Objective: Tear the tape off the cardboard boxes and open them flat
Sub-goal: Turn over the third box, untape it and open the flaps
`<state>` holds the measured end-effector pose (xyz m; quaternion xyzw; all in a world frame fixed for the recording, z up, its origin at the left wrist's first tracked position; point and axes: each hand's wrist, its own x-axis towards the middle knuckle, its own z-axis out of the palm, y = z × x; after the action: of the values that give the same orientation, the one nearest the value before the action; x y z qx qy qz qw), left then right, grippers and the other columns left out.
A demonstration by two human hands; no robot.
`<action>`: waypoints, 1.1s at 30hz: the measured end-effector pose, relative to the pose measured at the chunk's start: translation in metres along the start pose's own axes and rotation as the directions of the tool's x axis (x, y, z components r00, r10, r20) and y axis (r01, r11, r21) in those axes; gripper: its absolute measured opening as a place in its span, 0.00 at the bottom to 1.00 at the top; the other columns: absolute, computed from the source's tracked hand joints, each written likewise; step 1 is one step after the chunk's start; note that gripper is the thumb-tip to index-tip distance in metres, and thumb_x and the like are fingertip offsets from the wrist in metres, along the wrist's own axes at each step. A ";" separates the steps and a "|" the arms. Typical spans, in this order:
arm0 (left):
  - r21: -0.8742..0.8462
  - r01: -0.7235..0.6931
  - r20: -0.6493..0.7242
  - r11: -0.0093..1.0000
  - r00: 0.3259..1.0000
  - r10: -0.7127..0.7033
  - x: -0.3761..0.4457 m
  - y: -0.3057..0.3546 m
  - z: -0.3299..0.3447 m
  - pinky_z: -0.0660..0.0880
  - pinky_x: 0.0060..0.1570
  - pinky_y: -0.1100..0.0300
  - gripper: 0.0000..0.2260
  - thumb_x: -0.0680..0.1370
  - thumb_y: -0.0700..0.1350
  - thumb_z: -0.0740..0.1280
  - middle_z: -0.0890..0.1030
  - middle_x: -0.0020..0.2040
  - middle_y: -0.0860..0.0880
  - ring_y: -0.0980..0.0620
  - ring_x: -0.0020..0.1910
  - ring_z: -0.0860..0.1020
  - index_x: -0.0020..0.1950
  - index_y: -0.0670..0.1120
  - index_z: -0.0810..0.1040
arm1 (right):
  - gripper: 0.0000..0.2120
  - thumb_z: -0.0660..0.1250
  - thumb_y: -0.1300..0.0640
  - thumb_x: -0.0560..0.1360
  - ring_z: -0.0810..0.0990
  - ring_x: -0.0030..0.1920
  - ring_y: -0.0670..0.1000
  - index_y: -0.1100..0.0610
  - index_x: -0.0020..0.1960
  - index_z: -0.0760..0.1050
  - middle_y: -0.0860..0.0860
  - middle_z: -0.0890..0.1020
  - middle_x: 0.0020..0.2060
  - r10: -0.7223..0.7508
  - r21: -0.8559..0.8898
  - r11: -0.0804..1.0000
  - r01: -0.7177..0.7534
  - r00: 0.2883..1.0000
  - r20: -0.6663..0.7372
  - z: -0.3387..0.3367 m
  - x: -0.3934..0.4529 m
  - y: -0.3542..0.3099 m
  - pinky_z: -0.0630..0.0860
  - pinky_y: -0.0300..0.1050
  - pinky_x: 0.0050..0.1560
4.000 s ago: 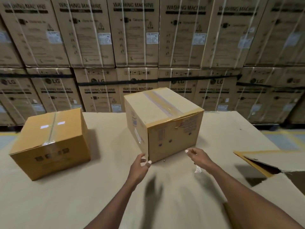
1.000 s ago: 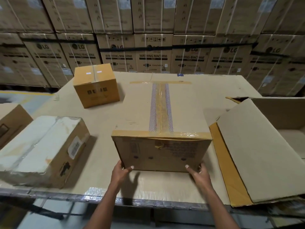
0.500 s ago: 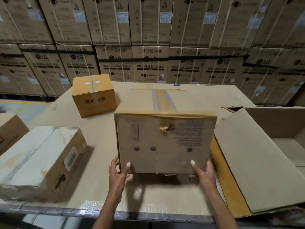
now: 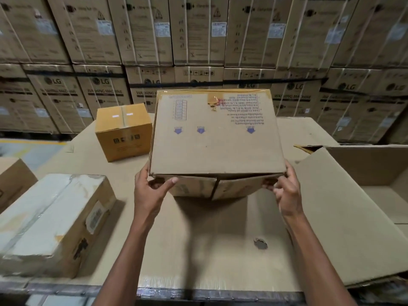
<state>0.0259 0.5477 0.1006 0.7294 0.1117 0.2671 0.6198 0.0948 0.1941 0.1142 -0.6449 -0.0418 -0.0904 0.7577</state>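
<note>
A brown cardboard box [image 4: 216, 138] is lifted off the table and tipped back, its printed side with upside-down text and blue arrows facing me. Brown tape runs along its top edge. Its bottom flaps [image 4: 212, 187] show below, with a seam between them. My left hand [image 4: 150, 188] grips the lower left corner and my right hand [image 4: 284, 188] grips the lower right corner, fingers curled under the edge.
A small taped orange-brown box [image 4: 123, 131] stands at the back left. A whitish taped box [image 4: 50, 219] lies near left, another box [image 4: 13, 180] beyond it. An opened box [image 4: 357, 199] lies at right. The cardboard-covered table [image 4: 198, 250] has a small hole [image 4: 260, 243]. Stacked washing-machine cartons [image 4: 198, 40] wall the back.
The box was pulled from the middle of the table to its front edge, then raised and tipped backwards by both hands, so its bottom flaps now show.
</note>
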 end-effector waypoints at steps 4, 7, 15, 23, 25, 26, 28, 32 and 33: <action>0.082 -0.083 -0.017 0.993 0.996 0.085 0.021 0.022 0.001 0.84 0.52 0.53 0.38 0.68 0.47 0.84 0.76 0.63 0.46 0.53 0.44 0.80 0.75 0.54 0.73 | 0.36 0.67 0.69 0.72 0.82 0.54 0.51 0.51 0.77 0.67 0.47 0.83 0.58 -0.106 -0.100 0.989 0.105 0.994 -0.004 0.009 0.011 -0.016 0.81 0.45 0.48; 0.180 -0.126 -0.077 0.976 0.987 0.142 0.027 0.030 0.005 0.83 0.50 0.54 0.38 0.68 0.48 0.84 0.75 0.62 0.50 0.54 0.43 0.78 0.76 0.53 0.73 | 0.41 0.77 0.55 0.70 0.86 0.49 0.54 0.43 0.78 0.62 0.42 0.82 0.62 -0.116 -0.219 0.970 0.105 0.993 -0.037 0.012 0.013 -0.021 0.83 0.51 0.52; 0.168 -0.060 -0.110 0.984 0.991 0.079 0.007 -0.016 0.015 0.78 0.57 0.49 0.36 0.70 0.59 0.80 0.77 0.68 0.53 0.49 0.62 0.77 0.75 0.55 0.70 | 0.39 0.77 0.32 0.68 0.78 0.65 0.54 0.41 0.74 0.67 0.47 0.79 0.65 -0.097 -0.441 0.897 0.030 0.987 -0.130 -0.006 -0.008 0.038 0.79 0.56 0.63; 0.129 0.323 0.115 0.938 0.934 -0.337 -0.044 -0.104 0.018 0.76 0.69 0.46 0.30 0.70 0.57 0.81 0.84 0.62 0.59 0.64 0.61 0.80 0.69 0.57 0.75 | 0.35 0.78 0.38 0.68 0.74 0.72 0.56 0.39 0.70 0.65 0.41 0.78 0.62 0.319 -0.395 0.867 -0.306 0.947 -0.032 -0.015 -0.044 0.103 0.70 0.60 0.73; 0.130 0.339 0.087 0.932 0.932 -0.351 -0.049 -0.106 0.019 0.76 0.68 0.47 0.28 0.71 0.53 0.81 0.84 0.61 0.59 0.64 0.60 0.80 0.68 0.56 0.76 | 0.34 0.78 0.40 0.68 0.75 0.70 0.55 0.41 0.69 0.66 0.41 0.78 0.60 0.324 -0.371 0.871 -0.320 0.944 -0.054 -0.013 -0.044 0.103 0.71 0.57 0.72; 0.134 0.336 0.068 0.932 0.935 -0.347 -0.049 -0.103 0.019 0.77 0.67 0.48 0.27 0.71 0.53 0.81 0.84 0.60 0.59 0.64 0.59 0.81 0.67 0.56 0.77 | 0.34 0.78 0.41 0.68 0.75 0.70 0.55 0.42 0.69 0.67 0.42 0.78 0.60 0.318 -0.366 0.873 -0.323 0.945 -0.076 -0.010 -0.045 0.099 0.72 0.57 0.71; 0.133 0.317 0.034 0.939 0.945 -0.324 -0.047 -0.093 0.020 0.79 0.64 0.49 0.23 0.71 0.52 0.81 0.85 0.57 0.60 0.64 0.56 0.82 0.64 0.56 0.79 | 0.34 0.77 0.40 0.68 0.75 0.69 0.55 0.44 0.69 0.69 0.43 0.79 0.59 0.291 -0.348 0.885 -0.310 0.951 -0.107 -0.004 -0.045 0.090 0.72 0.55 0.68; 0.181 0.223 -0.029 0.958 0.975 -0.221 -0.039 -0.064 0.019 0.80 0.57 0.51 0.18 0.73 0.51 0.80 0.84 0.52 0.64 0.69 0.51 0.80 0.59 0.61 0.79 | 0.47 0.75 0.27 0.64 0.74 0.69 0.53 0.51 0.74 0.70 0.49 0.79 0.66 0.215 -0.383 0.886 -0.262 0.963 -0.162 0.002 -0.034 0.069 0.73 0.55 0.67; 0.200 0.193 -0.031 0.961 0.981 -0.191 -0.036 -0.058 0.019 0.80 0.55 0.53 0.18 0.72 0.52 0.80 0.84 0.51 0.67 0.70 0.50 0.80 0.57 0.63 0.78 | 0.48 0.74 0.25 0.62 0.75 0.66 0.52 0.51 0.74 0.71 0.49 0.80 0.65 0.180 -0.398 0.888 -0.231 0.970 -0.162 0.004 -0.030 0.062 0.75 0.51 0.64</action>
<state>0.0153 0.5260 0.0339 0.7726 0.2119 0.1971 0.5651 0.0770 0.2096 0.0492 -0.7849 0.0929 -0.0550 0.6102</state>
